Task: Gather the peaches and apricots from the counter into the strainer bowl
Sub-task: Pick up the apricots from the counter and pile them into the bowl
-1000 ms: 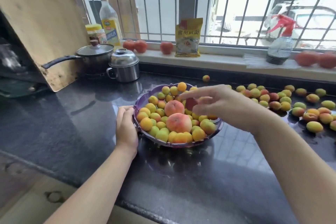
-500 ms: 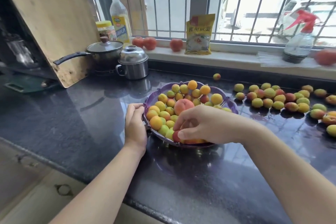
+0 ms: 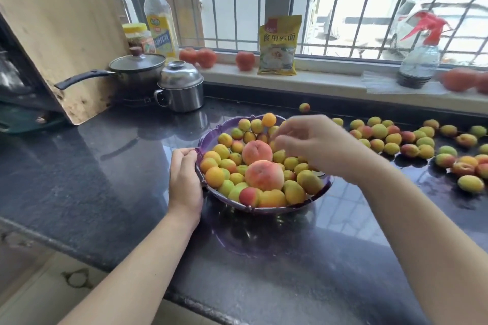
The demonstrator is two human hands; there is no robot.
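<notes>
1. Right hand (image 3: 314,145) had lifted off the front fruit, fingers loose, holding nothing.
2. Strainer bowl (image 3: 211,137) sat mid-surface, piled full; left hand (image 3: 184,179) gripped its rim.
3. Loose apricots (image 3: 396,140) lay right of it: soft, bruisable, cup them gently.

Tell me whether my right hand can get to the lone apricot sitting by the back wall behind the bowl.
Probably yes. The right hand hovers over the strainer bowl, and the lone apricot lies just beyond it on open counter, nothing standing between them.
</notes>
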